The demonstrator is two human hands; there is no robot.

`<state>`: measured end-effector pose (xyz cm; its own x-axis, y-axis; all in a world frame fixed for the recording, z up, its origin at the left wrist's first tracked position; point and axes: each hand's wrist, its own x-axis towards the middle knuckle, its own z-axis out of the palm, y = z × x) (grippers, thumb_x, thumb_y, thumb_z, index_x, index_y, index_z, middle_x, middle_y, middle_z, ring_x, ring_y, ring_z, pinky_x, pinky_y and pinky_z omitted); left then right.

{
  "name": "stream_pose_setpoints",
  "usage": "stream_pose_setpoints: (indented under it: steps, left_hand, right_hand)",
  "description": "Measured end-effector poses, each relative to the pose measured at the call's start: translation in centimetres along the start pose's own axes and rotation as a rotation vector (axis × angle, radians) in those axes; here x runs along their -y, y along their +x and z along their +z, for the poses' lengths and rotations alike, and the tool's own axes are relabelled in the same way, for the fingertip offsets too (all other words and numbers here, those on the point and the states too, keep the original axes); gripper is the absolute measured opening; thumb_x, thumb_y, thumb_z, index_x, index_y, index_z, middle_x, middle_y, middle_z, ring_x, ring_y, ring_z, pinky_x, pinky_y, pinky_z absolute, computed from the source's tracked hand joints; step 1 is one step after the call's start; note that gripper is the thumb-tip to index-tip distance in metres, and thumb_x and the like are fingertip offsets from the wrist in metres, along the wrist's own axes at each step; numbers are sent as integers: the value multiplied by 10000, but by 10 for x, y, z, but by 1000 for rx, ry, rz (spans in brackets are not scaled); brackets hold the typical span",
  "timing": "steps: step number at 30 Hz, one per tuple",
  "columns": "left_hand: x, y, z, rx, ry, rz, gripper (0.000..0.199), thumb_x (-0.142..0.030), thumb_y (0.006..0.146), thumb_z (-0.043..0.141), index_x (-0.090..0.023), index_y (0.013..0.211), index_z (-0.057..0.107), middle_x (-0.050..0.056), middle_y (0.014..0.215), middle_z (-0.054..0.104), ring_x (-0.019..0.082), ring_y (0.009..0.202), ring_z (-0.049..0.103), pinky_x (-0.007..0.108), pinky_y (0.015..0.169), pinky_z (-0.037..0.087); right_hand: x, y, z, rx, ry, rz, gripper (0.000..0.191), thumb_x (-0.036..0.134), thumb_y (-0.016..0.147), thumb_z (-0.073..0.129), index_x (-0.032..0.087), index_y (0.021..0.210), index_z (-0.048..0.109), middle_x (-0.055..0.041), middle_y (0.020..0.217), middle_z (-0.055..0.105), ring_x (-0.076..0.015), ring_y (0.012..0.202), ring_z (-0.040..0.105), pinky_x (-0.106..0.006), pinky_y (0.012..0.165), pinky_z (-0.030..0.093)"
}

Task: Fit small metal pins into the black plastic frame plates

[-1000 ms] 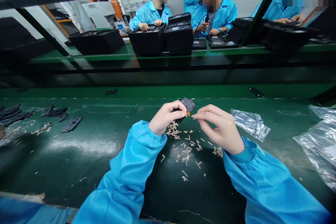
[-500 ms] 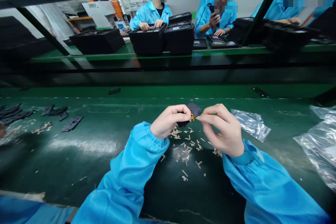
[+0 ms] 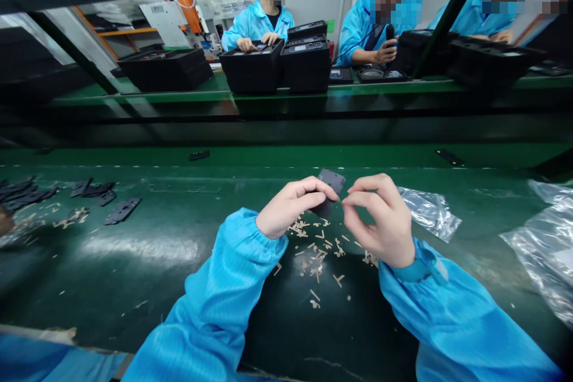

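Observation:
A flat black part (image 3: pixel 332 179) is gripped in my left hand (image 3: pixel 295 204), whose fingers lie across its front and hide much of it. Just to its right, my right hand (image 3: pixel 380 218) is closed in a pinch, with thumb and fingertips near the part's right edge. Whatever sits between those fingertips is too small to make out. Below both hands, small beige scraps (image 3: pixel 315 256) are scattered over the green work surface (image 3: pixel 170 286).
Several black parts (image 3: pixel 123 210) lie at the left. Clear plastic bags (image 3: pixel 430 212) rest at the right. Two dark pieces lie farther back on the belt (image 3: pixel 286 157). Black trays (image 3: pixel 253 68) and people in blue stand beyond a raised shelf.
The orange piece between my hands is no longer visible. My left fingers reach farther over the black part, and my right hand has shifted slightly right. A person opposite has lowered a dark handheld object.

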<state>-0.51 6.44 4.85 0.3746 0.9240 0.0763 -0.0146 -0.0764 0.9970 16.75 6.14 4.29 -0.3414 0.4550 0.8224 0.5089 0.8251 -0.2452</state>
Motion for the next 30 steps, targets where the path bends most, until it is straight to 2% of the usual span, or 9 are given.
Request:
stream_pose_setpoints:
  steps: [2,4,6,8,10,13,20,30]
  left_hand:
    - [-1,-1,1,-81,125,93,168,-178,768,528,-171,901,630,39,926,553,144,838,535,250,688,454]
    - [-1,-3,5,-169,175,184,325,-135,758,540,-216,1071,566,50,1060,535,168,917,545,241,654,488]
    - [-1,-6,10,-250,172,254,539,-115,757,550,-284,1247,404,49,1128,518,174,928,563,239,623,516]
    - [0,-10,15,-322,214,295,683,-107,751,570,-319,1324,263,45,1111,529,171,896,584,260,642,540]
    - [0,-13,19,-374,294,312,684,-118,747,590,-309,1316,263,48,1092,537,171,862,599,283,668,555]
    - [0,-17,23,-421,388,335,583,-138,744,601,-274,1247,340,62,1125,527,176,853,612,298,686,569]
    - [0,-20,29,-465,490,393,577,-132,743,590,-249,1248,338,81,1197,510,190,904,615,299,703,576]
    - [0,-22,32,-489,597,459,589,-115,741,580,-227,1268,342,90,1227,517,228,1059,567,275,722,561]
  right_hand:
    - [1,1,-1,19,66,103,177,57,732,541,208,802,480,-42,824,503,-180,759,507,-346,657,428]
    - [2,1,0,36,134,189,136,79,751,530,197,780,469,-39,803,498,-172,754,508,-334,665,428]
    - [3,1,0,45,188,248,114,99,767,526,193,755,464,-31,779,497,-163,742,509,-322,666,426]
    - [4,0,2,49,232,311,112,107,775,525,193,735,466,-29,778,516,-158,742,519,-314,668,432]
    - [7,-1,2,47,277,384,119,104,778,520,195,722,468,-28,782,547,-156,746,540,-306,667,445]
    - [12,-3,3,16,279,453,133,100,769,524,200,708,463,-21,775,591,-148,714,570,-296,652,464]
    - [18,-1,3,-40,113,363,165,81,737,539,211,687,452,-1,717,609,-136,655,590,-271,614,457]
    - [19,-2,2,-2,24,254,142,87,752,527,206,716,459,-8,721,595,-133,654,580,-263,597,443]
